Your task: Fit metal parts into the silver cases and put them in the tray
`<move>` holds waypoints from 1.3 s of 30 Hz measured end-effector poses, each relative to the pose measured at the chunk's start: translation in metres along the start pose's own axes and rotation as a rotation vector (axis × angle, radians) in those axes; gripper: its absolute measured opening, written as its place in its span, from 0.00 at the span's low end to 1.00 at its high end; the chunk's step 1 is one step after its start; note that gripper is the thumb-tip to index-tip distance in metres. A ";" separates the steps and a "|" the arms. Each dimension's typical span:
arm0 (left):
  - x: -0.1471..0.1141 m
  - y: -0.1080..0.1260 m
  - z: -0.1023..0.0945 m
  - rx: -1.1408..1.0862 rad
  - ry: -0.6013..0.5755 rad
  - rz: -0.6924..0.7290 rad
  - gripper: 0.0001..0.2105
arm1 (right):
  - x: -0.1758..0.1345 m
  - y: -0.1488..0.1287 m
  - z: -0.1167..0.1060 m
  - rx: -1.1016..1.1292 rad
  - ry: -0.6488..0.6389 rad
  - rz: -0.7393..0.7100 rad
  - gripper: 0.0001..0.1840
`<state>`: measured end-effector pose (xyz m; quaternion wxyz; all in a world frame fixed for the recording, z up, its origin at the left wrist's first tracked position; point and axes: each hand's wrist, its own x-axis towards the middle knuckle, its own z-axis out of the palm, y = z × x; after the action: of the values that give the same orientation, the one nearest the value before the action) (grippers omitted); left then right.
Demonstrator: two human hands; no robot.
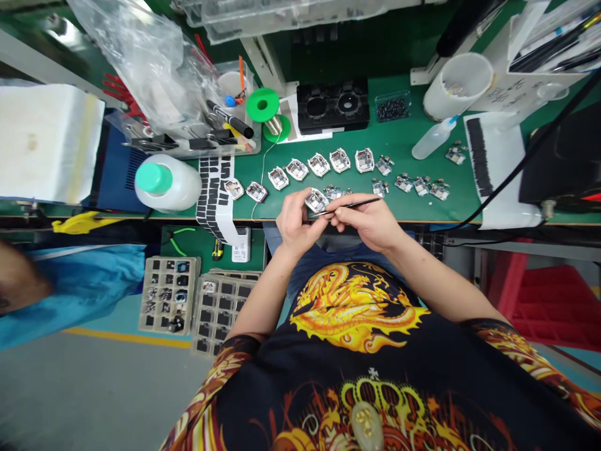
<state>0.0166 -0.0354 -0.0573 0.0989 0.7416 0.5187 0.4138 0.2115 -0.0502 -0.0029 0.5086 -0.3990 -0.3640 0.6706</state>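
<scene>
My left hand (297, 224) is closed around the edges of a silver watch case (316, 200) with a small circuit board inside. Pinched in my right hand (369, 222) is a pair of dark tweezers (362, 203), whose tip end lies at the lower side of that case. Both hands are close together over the table's front edge. Behind them, several similar watch cases (318, 165) stand in a curved row on the green mat. Loose small circuit boards (404, 182) lie to the right, and some sit just behind my fingers, partly hidden.
A solder spool (263, 105), a black fixture (332, 105) and a screw tray (392, 107) stand at the back. At left is a white bottle (176, 183); at right, a squeeze bottle (434, 139). Compartment trays (191, 307) sit low at left, near another person's blue clothing (94, 275).
</scene>
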 end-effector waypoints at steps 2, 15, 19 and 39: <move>0.001 0.002 -0.001 0.005 0.003 -0.006 0.24 | -0.001 0.001 0.001 -0.013 0.010 -0.018 0.12; -0.001 0.000 -0.001 0.032 0.018 0.020 0.23 | 0.003 0.006 0.002 -0.052 0.172 -0.067 0.10; 0.000 0.002 -0.002 0.043 0.025 0.036 0.23 | 0.003 0.006 0.003 -0.050 0.174 -0.070 0.10; 0.001 0.001 -0.002 -0.017 0.031 0.079 0.22 | -0.003 0.014 0.000 -0.144 0.092 -0.212 0.08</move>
<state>0.0155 -0.0353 -0.0549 0.0807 0.7541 0.4868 0.4335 0.2066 -0.0564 -0.0149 0.5629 -0.4238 -0.4277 0.5662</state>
